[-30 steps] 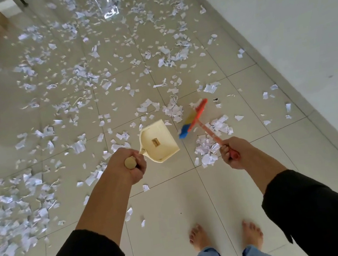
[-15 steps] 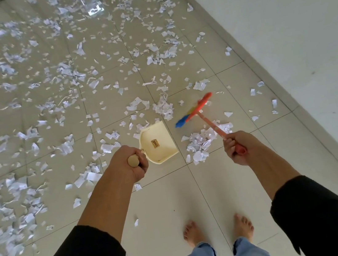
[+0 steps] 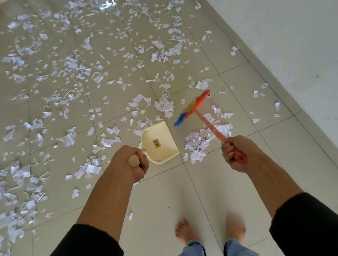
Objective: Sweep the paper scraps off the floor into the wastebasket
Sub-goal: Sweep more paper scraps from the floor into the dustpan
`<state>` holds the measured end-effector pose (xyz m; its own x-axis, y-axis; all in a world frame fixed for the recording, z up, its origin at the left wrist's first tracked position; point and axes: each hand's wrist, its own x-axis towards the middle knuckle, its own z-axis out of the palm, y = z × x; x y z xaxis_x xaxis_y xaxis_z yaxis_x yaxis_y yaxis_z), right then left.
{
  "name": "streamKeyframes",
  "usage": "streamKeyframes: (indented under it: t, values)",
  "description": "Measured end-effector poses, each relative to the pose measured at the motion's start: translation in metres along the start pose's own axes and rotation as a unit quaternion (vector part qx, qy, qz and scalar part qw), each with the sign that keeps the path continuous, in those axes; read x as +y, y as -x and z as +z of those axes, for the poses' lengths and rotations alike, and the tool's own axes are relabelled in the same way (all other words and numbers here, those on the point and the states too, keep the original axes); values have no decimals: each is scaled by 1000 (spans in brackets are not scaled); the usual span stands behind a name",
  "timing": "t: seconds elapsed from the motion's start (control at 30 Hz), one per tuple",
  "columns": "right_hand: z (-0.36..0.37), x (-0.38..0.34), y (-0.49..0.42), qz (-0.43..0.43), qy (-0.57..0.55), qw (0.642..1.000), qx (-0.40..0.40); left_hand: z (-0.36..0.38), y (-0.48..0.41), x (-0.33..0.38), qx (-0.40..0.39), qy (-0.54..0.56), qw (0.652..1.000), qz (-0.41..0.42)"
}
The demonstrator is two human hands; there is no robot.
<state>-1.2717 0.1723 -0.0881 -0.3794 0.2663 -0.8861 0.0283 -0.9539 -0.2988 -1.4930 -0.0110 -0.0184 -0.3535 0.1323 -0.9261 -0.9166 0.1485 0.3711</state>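
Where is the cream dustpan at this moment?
In the head view the dustpan sits on the tiled floor just left of centre, held by its handle in the left hand, with a heap of paper scraps and the broom to its right.

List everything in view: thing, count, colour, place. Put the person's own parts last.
paper scraps: too many to count, white, all over the floor, one pile right of the dustpan
dustpan: one, cream, on the floor at centre
broom: one, orange with blue bristle tips, head beyond the pile
floor: beige tiles
wall: white, right
left hand: grips the dustpan handle
right hand: grips the broom handle
feet: two, bare, bottom
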Motion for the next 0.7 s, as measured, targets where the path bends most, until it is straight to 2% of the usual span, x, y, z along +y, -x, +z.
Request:
streamKeyframes:
  t: [0.17,0.3,0.4,0.5,0.7]
  values:
    - [-7,-22,-23,-2,3,1000,28,19,13,-21,8,4,1000,8]
    - [-34,-28,13,-7,20,999,38,35,17,-37,14,19,1000,6]
    - [-68,-18,48,0,138,989,48,41,20,-46,20,36,999,11]
    - [-91,-19,66,1,262,964,47,40,26,-55,28,59,998,19]
    - [-106,-31,59,45,395,917,41,39,26,-83,77,75,993,40]
